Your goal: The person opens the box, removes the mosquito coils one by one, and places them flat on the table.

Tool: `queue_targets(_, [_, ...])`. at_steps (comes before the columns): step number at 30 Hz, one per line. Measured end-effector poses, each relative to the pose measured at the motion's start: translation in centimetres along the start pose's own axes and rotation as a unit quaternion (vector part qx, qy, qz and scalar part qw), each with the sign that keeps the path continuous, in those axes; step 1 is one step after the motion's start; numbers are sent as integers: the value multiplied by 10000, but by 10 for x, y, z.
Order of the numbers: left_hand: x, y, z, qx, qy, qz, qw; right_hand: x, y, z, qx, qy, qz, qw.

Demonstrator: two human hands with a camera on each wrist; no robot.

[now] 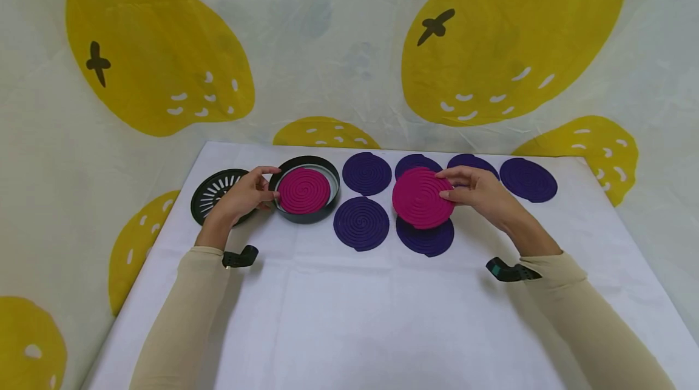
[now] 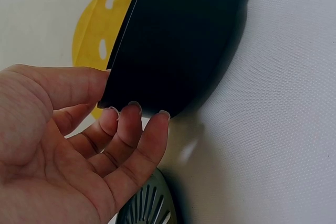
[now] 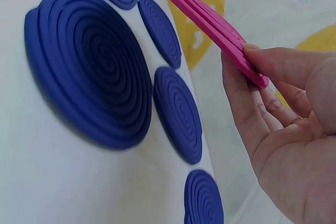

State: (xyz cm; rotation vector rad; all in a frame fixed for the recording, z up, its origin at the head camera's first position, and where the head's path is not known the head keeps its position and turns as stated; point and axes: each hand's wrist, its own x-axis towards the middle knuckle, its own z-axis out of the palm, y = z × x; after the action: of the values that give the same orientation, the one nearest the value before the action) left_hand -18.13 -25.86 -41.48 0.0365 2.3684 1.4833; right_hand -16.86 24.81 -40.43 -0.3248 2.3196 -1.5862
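Note:
My left hand (image 1: pixel 240 197) pinches the rim of a round dark container (image 1: pixel 304 218), with the thumb at the edge and the fingertips against its side in the left wrist view. Inside that container lies a pink spiral coaster (image 1: pixel 303 191). Another pink spiral coaster (image 1: pixel 420 196) is held by its edge between the thumb and fingers of my right hand (image 1: pixel 483 195). It is raised and tilted over the purple coasters, partly covering one purple coaster (image 1: pixel 427 241) in the head view. The right wrist view shows the raised coaster edge-on.
Several purple spiral coasters lie flat on the white table (image 1: pixel 349 317), including a front one (image 1: pixel 361 223) beside the container and one at the far right (image 1: pixel 528 179). A slotted dark round lid (image 1: pixel 210 193) lies left of the container, partly behind my left hand. A patterned cloth (image 1: pixel 327 44) hangs behind.

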Motion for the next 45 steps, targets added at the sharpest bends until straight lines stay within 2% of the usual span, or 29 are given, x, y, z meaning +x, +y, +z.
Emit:
queue_targets(3, [3,-6,0,24,44,56,10000,-4,5,-6,39,19,-9,10000])
queue_targets(13, [4,-7,1,-18,82,42,10000,-21,21,-19,-15,253,68,9997])
queue_targets(22, [4,-9,-1,-13,62,3,10000,-36,35,-35,-273,385,347,9983])
queue_targets(32, [4,-8,-1,-70,51,3,10000,-49,52,-49,-248,483,354,9979])
queue_targets(45, [3,-7,0,4,81,4,10000,-63,70,-63,51,529,264,9982])
